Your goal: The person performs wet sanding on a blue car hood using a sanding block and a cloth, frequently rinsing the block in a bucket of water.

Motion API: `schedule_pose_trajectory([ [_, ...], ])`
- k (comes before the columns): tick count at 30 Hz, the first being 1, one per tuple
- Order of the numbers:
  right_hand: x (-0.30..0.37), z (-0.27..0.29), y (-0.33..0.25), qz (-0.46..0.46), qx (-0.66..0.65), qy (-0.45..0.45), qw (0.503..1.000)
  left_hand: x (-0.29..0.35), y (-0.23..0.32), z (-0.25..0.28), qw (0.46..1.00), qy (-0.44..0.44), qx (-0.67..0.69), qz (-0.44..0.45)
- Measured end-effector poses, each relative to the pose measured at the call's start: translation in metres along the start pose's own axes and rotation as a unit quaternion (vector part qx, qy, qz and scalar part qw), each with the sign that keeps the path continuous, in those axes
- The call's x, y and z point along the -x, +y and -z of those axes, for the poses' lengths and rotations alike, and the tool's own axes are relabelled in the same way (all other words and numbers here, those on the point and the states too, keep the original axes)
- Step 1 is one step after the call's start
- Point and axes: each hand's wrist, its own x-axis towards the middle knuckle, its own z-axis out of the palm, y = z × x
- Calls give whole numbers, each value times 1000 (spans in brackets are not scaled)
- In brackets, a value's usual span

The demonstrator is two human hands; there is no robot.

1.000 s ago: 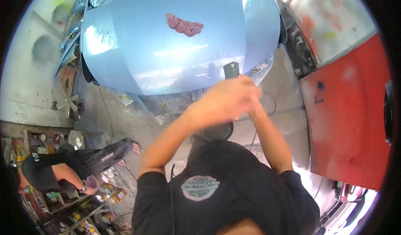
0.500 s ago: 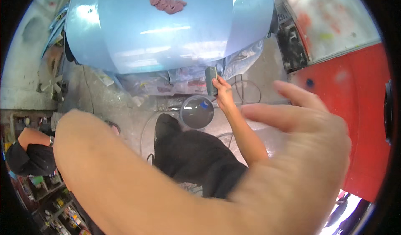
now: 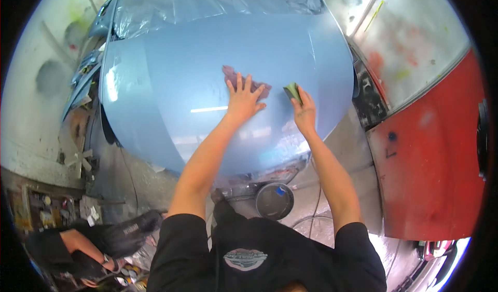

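Note:
A pale blue car hood (image 3: 197, 58) spreads out before me. On it lies a crumpled dull-red cloth (image 3: 229, 74). My left hand (image 3: 243, 102) rests on the cloth with fingers spread, covering part of it. To the right, my right hand (image 3: 305, 113) grips a small green and dark sanding block (image 3: 292, 91) between thumb and fingers. The block is at the hood's surface; whether it touches cannot be made out.
Clear plastic sheeting (image 3: 218, 4) covers the car beyond the hood. A round dark bucket (image 3: 258, 202) stands on the floor by my legs, near a hose. Another person (image 3: 78, 242) is at the lower left. A red panel (image 3: 425, 167) stands on the right.
My left hand, earlier blurred close to the camera, has come down onto the cloth. My right hand has carried the sanding block from above the bucket up over the hood. The view has shifted forward.

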Motion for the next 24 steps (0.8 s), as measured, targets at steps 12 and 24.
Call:
schedule_pose_trajectory([
  [12,-4,-134,-56,147,237,0,960,5,-354,43,984,152,-37,87],
  [24,-314,-256,-48,204,239,6,949,-14,-368,51,985,154,22,67],
])
